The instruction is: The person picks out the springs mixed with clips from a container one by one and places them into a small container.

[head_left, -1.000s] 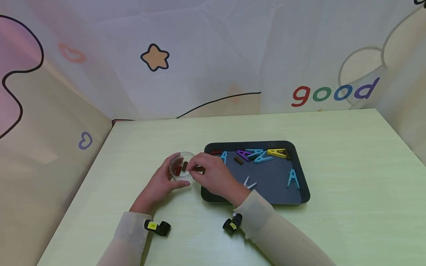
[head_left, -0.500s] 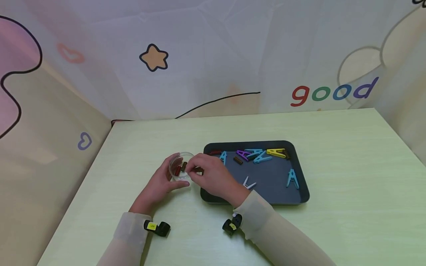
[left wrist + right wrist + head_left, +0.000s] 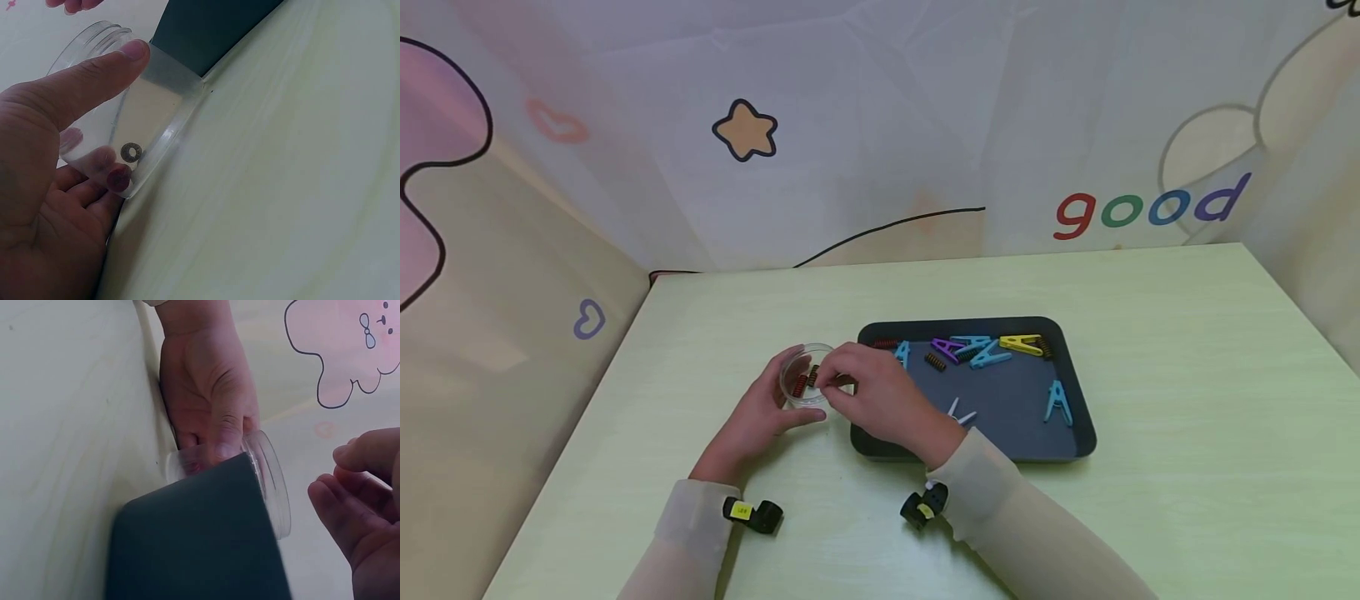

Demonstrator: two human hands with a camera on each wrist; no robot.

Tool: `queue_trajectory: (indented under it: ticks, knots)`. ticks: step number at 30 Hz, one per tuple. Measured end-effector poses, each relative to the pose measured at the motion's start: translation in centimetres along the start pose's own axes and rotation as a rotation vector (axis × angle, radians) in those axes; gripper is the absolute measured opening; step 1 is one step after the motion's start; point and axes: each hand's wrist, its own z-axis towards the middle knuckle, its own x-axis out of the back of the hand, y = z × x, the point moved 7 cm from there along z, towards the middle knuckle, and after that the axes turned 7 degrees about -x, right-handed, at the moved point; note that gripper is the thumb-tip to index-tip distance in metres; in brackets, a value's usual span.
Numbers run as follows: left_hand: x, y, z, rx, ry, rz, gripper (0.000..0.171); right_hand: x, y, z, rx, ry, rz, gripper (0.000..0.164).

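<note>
My left hand (image 3: 763, 417) grips a clear plastic jar (image 3: 164, 115) from the side, thumb along its near wall and fingers behind it. The jar stands on the table beside the tray's left edge. Inside lie a red coil spring (image 3: 800, 386) and a dark coil spring (image 3: 131, 152), seen end-on in the left wrist view. My right hand (image 3: 880, 396) hangs at the jar's mouth, its fingers bent and thumb near the fingertips. Nothing shows between those fingertips (image 3: 322, 490) in the right wrist view.
A black tray (image 3: 1015, 437) stands right of the jar, partly under my right forearm. It holds blue clips (image 3: 1057, 403), a purple clip (image 3: 946, 348), a yellow clip (image 3: 1021, 344), a white clip (image 3: 961, 415) and loose springs (image 3: 936, 362). A printed cloth wall (image 3: 880, 125) rises behind the table.
Both hands and the jar keep their places. The whole head view has shifted very slightly to the left.
</note>
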Motion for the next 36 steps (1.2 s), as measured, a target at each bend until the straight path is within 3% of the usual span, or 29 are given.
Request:
queue_trajectory:
  ticks: [7,19,36]
  knots:
    - [0.2,-1.8,0.4,-0.018,0.011,-0.007,0.093,0.4,-0.1,0.1,-0.011,-0.010,-0.027,0.005]
    - [0.1,-1.4,0.3,-0.027,0.023,-0.019,0.094,1.8,0.6,0.2,-0.058,0.027,-0.001,0.009]
    - [0.0,-1.6,0.4,-0.028,0.030,-0.031,0.096,4.2,1.4,0.2,-0.117,0.067,-0.065,0.018]
